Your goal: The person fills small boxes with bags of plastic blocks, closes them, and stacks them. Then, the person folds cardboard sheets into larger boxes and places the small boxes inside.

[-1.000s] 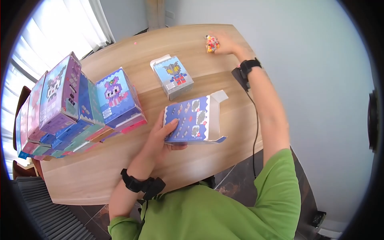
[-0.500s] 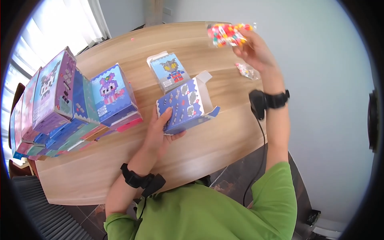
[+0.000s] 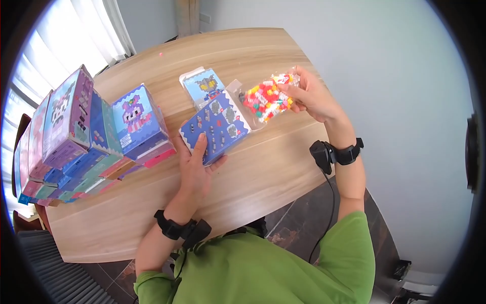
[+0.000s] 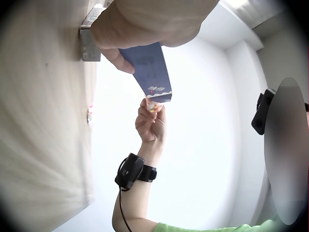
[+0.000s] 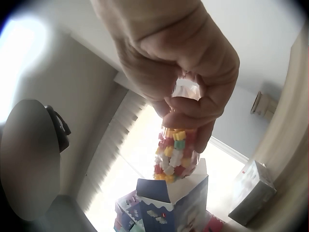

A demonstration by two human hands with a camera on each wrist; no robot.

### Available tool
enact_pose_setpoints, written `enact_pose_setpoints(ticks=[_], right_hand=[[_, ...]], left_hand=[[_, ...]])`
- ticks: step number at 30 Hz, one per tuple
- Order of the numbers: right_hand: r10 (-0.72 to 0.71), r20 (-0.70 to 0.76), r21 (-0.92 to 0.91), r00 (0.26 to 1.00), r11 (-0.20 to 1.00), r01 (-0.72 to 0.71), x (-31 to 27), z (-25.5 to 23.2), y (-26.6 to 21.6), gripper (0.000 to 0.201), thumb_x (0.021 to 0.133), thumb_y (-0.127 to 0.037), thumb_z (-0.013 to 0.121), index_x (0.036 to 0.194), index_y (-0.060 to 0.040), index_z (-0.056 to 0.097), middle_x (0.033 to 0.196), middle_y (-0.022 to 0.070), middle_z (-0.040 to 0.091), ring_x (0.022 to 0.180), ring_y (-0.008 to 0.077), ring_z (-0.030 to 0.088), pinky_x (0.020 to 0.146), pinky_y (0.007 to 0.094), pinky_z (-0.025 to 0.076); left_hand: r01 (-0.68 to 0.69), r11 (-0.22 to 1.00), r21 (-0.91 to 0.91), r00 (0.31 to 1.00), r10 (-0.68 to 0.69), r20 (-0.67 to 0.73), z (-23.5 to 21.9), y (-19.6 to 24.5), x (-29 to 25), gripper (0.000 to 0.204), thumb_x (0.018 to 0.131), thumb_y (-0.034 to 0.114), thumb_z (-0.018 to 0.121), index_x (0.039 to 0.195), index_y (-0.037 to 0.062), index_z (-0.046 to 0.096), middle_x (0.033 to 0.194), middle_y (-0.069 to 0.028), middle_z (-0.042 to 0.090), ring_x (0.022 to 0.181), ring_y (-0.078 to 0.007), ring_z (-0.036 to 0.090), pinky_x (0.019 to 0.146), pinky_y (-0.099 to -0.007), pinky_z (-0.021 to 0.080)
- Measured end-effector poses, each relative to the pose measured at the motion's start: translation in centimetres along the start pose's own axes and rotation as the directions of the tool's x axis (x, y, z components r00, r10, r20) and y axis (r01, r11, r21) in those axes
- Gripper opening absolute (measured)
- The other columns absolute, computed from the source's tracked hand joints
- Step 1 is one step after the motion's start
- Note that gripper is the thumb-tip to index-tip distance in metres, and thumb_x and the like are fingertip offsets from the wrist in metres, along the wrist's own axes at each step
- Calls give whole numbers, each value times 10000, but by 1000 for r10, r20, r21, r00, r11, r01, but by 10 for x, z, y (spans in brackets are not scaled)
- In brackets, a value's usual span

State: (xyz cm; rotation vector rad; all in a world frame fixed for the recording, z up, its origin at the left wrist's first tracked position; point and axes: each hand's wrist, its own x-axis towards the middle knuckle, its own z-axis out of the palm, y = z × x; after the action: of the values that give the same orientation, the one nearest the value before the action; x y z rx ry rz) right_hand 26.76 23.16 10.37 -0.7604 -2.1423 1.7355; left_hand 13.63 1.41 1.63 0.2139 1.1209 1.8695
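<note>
My left hand grips a blue cardboard box, thumb on its printed face and fingers beneath. The box's opened end faces right in the head view, its flaps raised in the right wrist view. My right hand pinches a clear plastic bag of small red, yellow, white and green bricks by one end. That bag hangs right at the box's mouth, its lower end overlapping the opening in the right wrist view. Beyond the blue box lies a box with a grey and yellow figure, partly covered by it.
Several stacked colourful boxes stand on the left of the wooden table, one with a purple figure in front. A tiny pink piece lies near the far edge. A small packet rests on the tabletop.
My right hand has picked up the bag of bricks from the far right of the table and brought it to the box's open end. My left hand has shifted the box left and tilted it.
</note>
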Motion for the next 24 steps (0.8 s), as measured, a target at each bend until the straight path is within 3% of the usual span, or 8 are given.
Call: enact_pose_setpoints(ticks=[5, 7, 9, 12, 14, 18, 21, 24], right_hand=[[30, 55, -307, 998, 952, -11, -2, 28, -7, 377, 799, -283, 643, 976, -6, 459, 786, 78, 581, 581, 86, 547, 486, 210, 403], [-186, 285, -240, 940, 936, 258, -5, 32, -4, 395, 786, -312, 652, 989, -16, 487, 928, 105, 560, 736, 119, 559, 581, 240, 438], [-138, 456, -196, 879, 948, 250, -19, 34, -18, 294, 768, -228, 639, 965, -28, 556, 1191, 131, 470, 1115, 216, 419, 905, 353, 351], [-393, 364, -516, 845, 670, 534, -31, 38, -31, 351, 753, -210, 634, 1040, -25, 551, 1331, 110, 351, 1154, 260, 405, 946, 364, 332], [-423, 238, -498, 874, 719, 484, -28, 39, -26, 437, 723, -214, 656, 1104, -42, 526, 1333, 116, 353, 1191, 277, 370, 977, 380, 304], [-503, 456, -554, 734, 485, 677, -16, 49, -8, 670, 685, -187, 694, 1274, -75, 395, 1346, 120, 336, 1225, 281, 337, 1010, 404, 275], [-557, 329, -500, 762, 581, 642, -17, 60, -12, 665, 733, -253, 678, 1263, -12, 356, 1310, 188, 353, 1218, 318, 337, 993, 418, 290], [-478, 122, -423, 870, 768, 481, -17, 58, -21, 609, 804, -241, 595, 1316, -56, 321, 1381, 128, 276, 1221, 297, 353, 990, 403, 304]], left_hand=[[-29, 998, 63, 999, 28, 16, 12, 7, -6, 388, 896, 227, 484, 1222, 236, 274, 1121, 6, 472, 915, -140, 558, 672, -361, 520], [-36, 999, -5, 998, 36, -52, 11, 6, -3, 390, 894, 227, 485, 1220, 224, 272, 1107, -7, 480, 905, -146, 564, 655, -354, 530], [-35, 997, -76, 999, 33, -29, -1, 9, 3, 382, 890, 225, 487, 1210, 214, 278, 1081, -17, 495, 883, -150, 574, 629, -338, 538], [-29, 993, -116, 1000, 30, 5, -6, 12, 4, 367, 887, 223, 489, 1194, 206, 287, 1042, -25, 517, 848, -150, 585, 600, -316, 546], [-7, 993, -116, 1000, 10, 28, -6, 13, 3, 354, 887, 224, 487, 1183, 203, 294, 1024, -24, 526, 832, -146, 588, 591, -309, 546], [43, 994, -103, 998, -38, 52, 0, 12, 0, 322, 892, 231, 479, 1166, 199, 313, 1012, -19, 532, 817, -136, 587, 575, -305, 541], [51, 991, -122, 998, -46, 44, -2, 12, -2, 299, 895, 237, 475, 1154, 198, 331, 1006, -17, 536, 808, -131, 587, 565, -298, 536], [53, 992, -112, 997, -47, 53, 0, 13, -4, 307, 900, 250, 458, 1178, 177, 350, 978, -16, 558, 782, -117, 596, 532, -259, 536]])
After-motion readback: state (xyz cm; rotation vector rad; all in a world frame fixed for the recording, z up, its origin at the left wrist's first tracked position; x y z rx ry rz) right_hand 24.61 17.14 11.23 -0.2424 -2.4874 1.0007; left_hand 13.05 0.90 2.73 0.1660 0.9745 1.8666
